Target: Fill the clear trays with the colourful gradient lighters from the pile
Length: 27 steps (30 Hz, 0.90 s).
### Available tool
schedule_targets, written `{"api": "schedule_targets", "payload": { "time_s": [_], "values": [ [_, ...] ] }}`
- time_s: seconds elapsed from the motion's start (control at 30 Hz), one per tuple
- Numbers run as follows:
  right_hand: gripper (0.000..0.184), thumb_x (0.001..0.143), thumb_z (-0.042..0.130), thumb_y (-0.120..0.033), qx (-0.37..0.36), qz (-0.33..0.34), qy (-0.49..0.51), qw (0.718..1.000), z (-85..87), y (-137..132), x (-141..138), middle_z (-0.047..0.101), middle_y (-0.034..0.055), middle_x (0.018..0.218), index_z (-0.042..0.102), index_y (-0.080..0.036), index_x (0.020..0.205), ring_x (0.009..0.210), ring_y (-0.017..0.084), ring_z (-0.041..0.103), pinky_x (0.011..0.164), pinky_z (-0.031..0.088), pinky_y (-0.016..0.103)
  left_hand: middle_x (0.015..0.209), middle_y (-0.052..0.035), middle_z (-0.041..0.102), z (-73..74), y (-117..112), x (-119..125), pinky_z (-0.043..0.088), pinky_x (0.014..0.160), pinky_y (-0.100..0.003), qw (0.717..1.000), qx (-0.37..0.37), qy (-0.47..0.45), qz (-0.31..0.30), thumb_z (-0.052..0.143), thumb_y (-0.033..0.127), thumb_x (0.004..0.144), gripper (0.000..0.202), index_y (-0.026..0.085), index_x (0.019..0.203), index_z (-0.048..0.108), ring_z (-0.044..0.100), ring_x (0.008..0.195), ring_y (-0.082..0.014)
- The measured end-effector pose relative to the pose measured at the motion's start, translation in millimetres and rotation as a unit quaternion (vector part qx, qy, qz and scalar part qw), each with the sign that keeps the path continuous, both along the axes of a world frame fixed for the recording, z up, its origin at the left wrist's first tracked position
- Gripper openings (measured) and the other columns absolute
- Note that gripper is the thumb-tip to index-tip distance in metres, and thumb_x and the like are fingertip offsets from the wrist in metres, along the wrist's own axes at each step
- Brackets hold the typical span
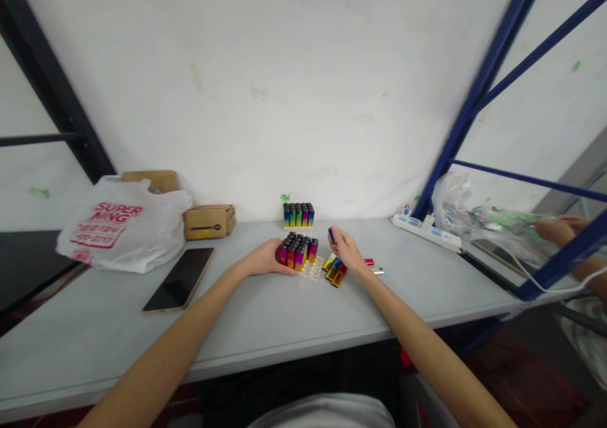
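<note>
My left hand (263, 257) grips the left side of a pale tray (313, 270), its thumb in front and fingers behind. Upright pink, purple and orange lighters (293, 254) with black tops fill much of that tray; bare round slots show at its right front. Pinched in my right hand (348, 251) is a blue lighter (331, 235), held just above the table and right of the tray. Several loose shiny lighters (336, 271) in gold, red and blue lie below that hand, partly covered by it. A second block of rainbow-coloured lighters (298, 215) stands upright behind, near the wall.
At left lie a phone (180, 279), a small cardboard box (208, 222) and a white plastic bag (128, 226). A power strip (427, 232) runs along the right by a blue metal frame (467, 115). Beyond it, another person's hands (554, 229) are at a neighbouring table.
</note>
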State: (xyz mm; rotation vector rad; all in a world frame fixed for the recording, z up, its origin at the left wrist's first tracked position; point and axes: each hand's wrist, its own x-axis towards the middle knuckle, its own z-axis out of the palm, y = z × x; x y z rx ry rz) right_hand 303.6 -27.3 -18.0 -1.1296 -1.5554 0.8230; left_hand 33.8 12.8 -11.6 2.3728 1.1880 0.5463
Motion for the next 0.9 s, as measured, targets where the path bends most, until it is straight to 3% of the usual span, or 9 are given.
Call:
{"api": "schedule_targets", "payload": {
  "time_s": [0.13,0.33,0.67,0.9],
  "values": [
    [0.059,0.095,0.03,-0.07,-0.033,-0.024,0.011,0.999,1.7,-2,-2,0.028,-0.0055,0.048,0.037,-0.025,0.057,0.045,0.012,0.027,0.048,0.024,0.029,0.102,-0.0091,0.071,2.0,-2,1,0.054,0.084,-0.042,1.0,0.001,-0.004,-0.003,0.084,0.073,0.049,0.081,0.015,0.103,0.068,0.065,0.093,-0.033],
    [0.052,0.092,0.032,-0.057,-0.017,-0.039,-0.009,0.999,-3.9,2,-1,0.029,-0.0052,0.043,0.035,-0.025,0.051,0.041,0.011,0.028,0.047,0.024,0.029,0.104,-0.0081,0.072,2.8,-2,1,0.054,0.086,-0.041,1.0,0.0,-0.003,-0.01,0.084,0.071,0.052,0.079,0.016,0.106,0.069,0.066,0.096,-0.0328],
    [0.06,0.092,0.035,-0.071,-0.041,-0.05,0.019,0.998,-3.7,4,-1,0.032,-0.0056,0.045,0.041,-0.023,0.056,0.042,0.01,0.03,0.046,0.024,0.027,0.098,-0.0051,0.073,0.9,0,1,0.054,0.082,-0.038,0.999,-0.012,-0.032,-0.008,0.087,0.067,0.047,0.078,0.017,0.105,0.071,0.067,0.091,-0.0311],
    [0.057,0.093,0.031,-0.065,-0.006,-0.086,-0.018,0.996,-9.2,10,4,0.033,-0.0042,0.045,0.036,-0.025,0.053,0.043,0.011,0.031,0.047,0.026,0.028,0.098,-0.0045,0.073,0.9,1,0,0.054,0.081,-0.038,0.999,-0.011,-0.031,-0.015,0.087,0.067,0.049,0.077,0.018,0.106,0.07,0.067,0.091,-0.0304]
  ]
}}
